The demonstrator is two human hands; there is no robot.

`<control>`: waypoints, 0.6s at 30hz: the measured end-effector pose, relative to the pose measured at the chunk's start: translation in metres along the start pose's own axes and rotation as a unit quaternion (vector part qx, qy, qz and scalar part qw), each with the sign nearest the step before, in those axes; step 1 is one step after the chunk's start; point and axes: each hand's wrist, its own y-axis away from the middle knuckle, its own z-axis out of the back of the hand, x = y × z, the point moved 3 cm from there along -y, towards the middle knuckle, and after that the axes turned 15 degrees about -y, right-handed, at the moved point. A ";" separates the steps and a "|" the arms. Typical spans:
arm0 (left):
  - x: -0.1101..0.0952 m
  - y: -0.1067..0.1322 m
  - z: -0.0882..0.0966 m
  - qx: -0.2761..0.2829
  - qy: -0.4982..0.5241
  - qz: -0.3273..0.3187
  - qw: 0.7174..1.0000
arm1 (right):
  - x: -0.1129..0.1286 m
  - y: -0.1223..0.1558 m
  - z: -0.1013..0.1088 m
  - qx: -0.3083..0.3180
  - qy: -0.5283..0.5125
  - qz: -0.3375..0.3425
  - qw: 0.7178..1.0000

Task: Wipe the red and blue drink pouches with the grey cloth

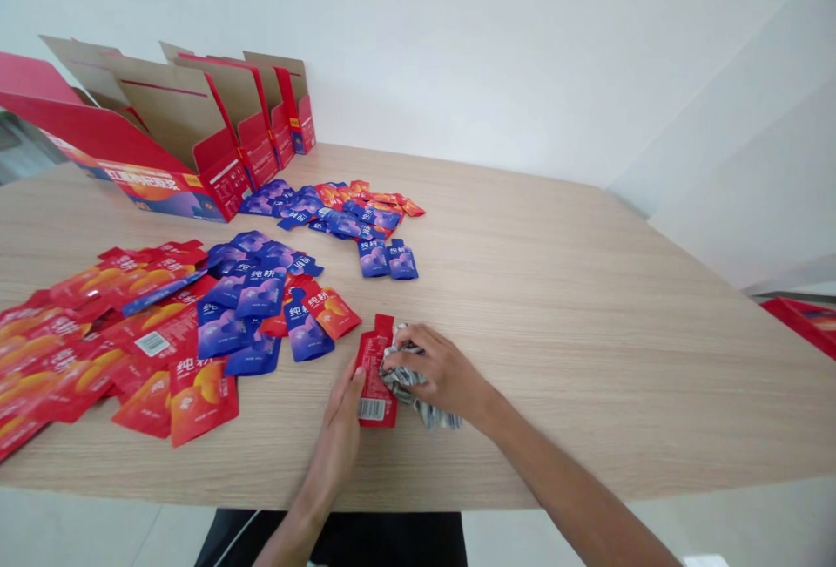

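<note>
A red pouch [374, 384] stands barcode side toward me near the table's front, its narrow neck pointing away. My left hand [344, 410] grips the pouch by its left edge, thumb on the near face. Bunched in my right hand [441, 371] is a crumpled grey-and-white striped cloth [400, 371], pressed against the pouch's right side. A loose end of the cloth hangs down toward the tabletop. Just left of the pouch lie an orange-red pouch [333, 312] and a blue pouch [306, 327], at the edge of a mixed heap.
Red pouches [150, 340] and blue pouches [225, 327] spread over the table's left side. Behind them is a smaller mixed pile [356, 217], with two blue pouches [388, 259] beside it. Several open red cartons [176, 179] stand at the back left. A white wall borders the wooden table [588, 332].
</note>
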 end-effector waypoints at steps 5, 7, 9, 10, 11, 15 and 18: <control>0.000 0.005 0.004 -0.020 -0.072 0.015 0.997 | -0.007 0.000 0.006 -0.091 -0.012 -0.063 0.994; -0.003 0.008 0.003 -0.019 -0.079 0.010 0.997 | -0.007 0.000 0.006 -0.097 -0.003 -0.079 0.992; -0.004 0.008 0.001 -0.010 -0.067 0.000 0.998 | -0.003 0.000 0.006 -0.081 0.012 -0.075 0.994; -0.003 0.008 0.000 -0.003 -0.058 -0.005 0.998 | -0.001 0.000 0.004 -0.063 0.020 -0.062 0.996; -0.002 0.007 -0.001 0.001 -0.049 -0.007 0.999 | 0.003 -0.001 0.002 -0.037 0.026 -0.042 0.998; 0.008 0.004 0.002 -0.030 -0.035 -0.002 0.999 | 0.019 0.000 -0.010 0.098 0.032 0.055 0.993; 0.013 0.003 0.004 -0.031 -0.035 0.012 0.999 | 0.026 0.001 -0.015 0.116 0.020 0.087 0.989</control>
